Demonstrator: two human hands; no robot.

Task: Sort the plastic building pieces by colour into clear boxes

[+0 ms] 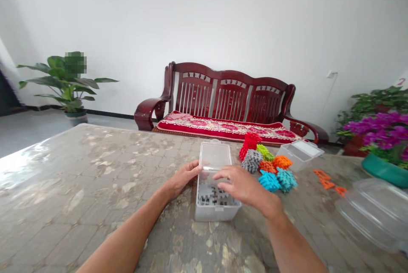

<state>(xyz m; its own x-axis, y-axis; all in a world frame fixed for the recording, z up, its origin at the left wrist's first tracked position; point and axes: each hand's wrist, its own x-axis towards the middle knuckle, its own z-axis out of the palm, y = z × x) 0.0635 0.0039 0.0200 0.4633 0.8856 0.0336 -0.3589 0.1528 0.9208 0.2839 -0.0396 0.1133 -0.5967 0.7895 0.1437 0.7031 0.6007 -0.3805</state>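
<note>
A clear plastic box stands on the table, its hinged lid tipped back away from me. Flat grey interlocking building pieces lie inside it. My left hand steadies the box, with thumb and fingers at its left wall near the hinge. Over the right side of the opening hovers my right hand, fingers bent and apart, with nothing visible in them. Right of the lid sit clusters of joined pieces: red, grey, lime green, orange and blue.
Another clear box with a raised lid stands behind the clusters. Loose orange pieces lie to the right, near a large clear container and a teal flower pot. A wooden bench stands beyond the table.
</note>
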